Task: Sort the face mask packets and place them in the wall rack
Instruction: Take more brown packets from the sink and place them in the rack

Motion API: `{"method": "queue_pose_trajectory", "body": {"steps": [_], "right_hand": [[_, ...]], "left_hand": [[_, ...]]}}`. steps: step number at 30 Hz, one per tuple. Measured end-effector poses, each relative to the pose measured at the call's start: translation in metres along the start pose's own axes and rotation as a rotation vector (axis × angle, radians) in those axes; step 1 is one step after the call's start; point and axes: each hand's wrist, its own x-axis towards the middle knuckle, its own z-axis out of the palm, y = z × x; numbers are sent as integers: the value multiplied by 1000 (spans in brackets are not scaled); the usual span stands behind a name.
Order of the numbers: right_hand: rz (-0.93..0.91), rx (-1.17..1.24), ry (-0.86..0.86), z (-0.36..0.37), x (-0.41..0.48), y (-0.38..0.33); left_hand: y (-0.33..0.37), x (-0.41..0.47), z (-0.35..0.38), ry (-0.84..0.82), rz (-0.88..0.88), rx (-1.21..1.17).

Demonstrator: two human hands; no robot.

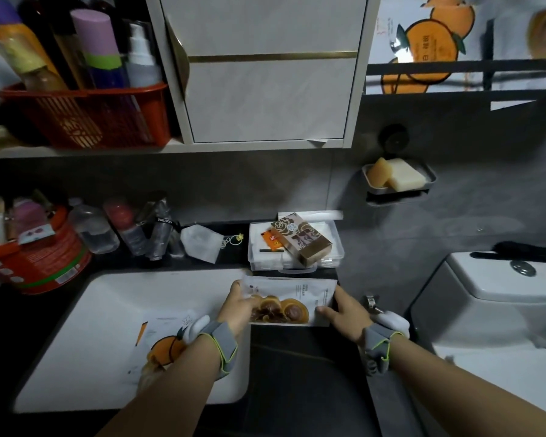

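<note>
i hold the packet [292,302] flat between both hands, just above the counter edge between the sink [108,294] and the box [334,247]: the left hand [238,305] pinches its left end and the right hand [344,313] pinches its right end, thumb on top. i judge the packet light, thin and floppy, with a glossy film that will likely slip under a loose pinch, so grip the sealed short edges and not the soft middle (the wet sheet inside probably shifts). a two-end hold keeps it flat; for a one-hand lift, take one short edge and let it hang. a second item, the orange packet [161,342], lies in the sink under my left forearm. the rack [454,66] is mounted high on the wall to the right, well apart from my hands; it already holds upright packets with orange prints [432,42], plus one with a brown print at the far right. the clear box holds white pads, with a patterned carton [300,238] and an orange sachet [273,239] on top. the red basket [108,111] on the upper shelf holds bottles. the dish [429,178] holds two soap bars.
</note>
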Motion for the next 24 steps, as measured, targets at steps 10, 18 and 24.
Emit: {"method": "queue_pose_trajectory", "body": {"steps": [10,18,24], "right_hand": [[2,224,8,-17,-4,1],[-73,248,174,-103,-3,-16],[-153,141,311,-192,-12,-31]], "left_hand": [[24,-10,9,42,113,141],[96,-23,57,157,374,175],[159,-38,108,78,514,210]]}}
